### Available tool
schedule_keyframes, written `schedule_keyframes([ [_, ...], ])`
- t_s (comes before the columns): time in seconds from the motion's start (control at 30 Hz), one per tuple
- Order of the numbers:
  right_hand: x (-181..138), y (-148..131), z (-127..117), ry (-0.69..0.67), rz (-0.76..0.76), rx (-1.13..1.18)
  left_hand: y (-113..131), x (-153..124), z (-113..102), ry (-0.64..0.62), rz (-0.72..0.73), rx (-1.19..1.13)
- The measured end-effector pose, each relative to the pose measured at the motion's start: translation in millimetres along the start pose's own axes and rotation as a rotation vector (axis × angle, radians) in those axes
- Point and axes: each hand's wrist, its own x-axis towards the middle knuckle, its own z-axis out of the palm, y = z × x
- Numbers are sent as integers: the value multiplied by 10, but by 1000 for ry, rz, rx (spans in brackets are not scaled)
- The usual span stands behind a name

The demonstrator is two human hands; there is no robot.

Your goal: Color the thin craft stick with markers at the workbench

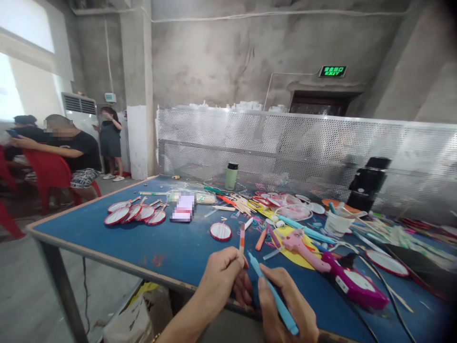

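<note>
Grips closed: left hand (223, 271) pinching stick (242, 239), right hand (294, 294) blue pen (283, 311).

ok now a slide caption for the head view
Left hand holding a flat stick, right hand a blue pen, at a cluttered blue table.

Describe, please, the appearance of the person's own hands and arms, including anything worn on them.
The left hand and right hand are both bare, without gloves. No sleeve shows on the left forearm; a gold-coloured bracelet is partly visible there, at the picture's bottom edge. The right forearm is out of view.
</note>
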Motion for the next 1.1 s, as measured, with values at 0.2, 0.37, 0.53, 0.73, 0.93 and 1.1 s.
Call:
schedule_keyframes([
  [0.2, 12, 6, 7, -105, -36, 85, 20, -22, 8, 18, 39, 55],
  [0.37, -5, 37, 16, -83, -29, 48, 10, -20, -4, -1, 22, 19],
  [0.53, -22, 42, 14, -57, 15, 39, 2, -15, 2, 4, 6, 14],
  [0.73, -15, 48, 33, -109, -19, 59, 64, -44, 21, 20, 13, 57],
  [0.93, 94, 72, -13, 226, 542, 329, 30, -24, 12, 13, -38, 8],
  [1.1, 348, 180, -136, 391, 894, 920, 1, -39, 37, 50, -44, 31],
])
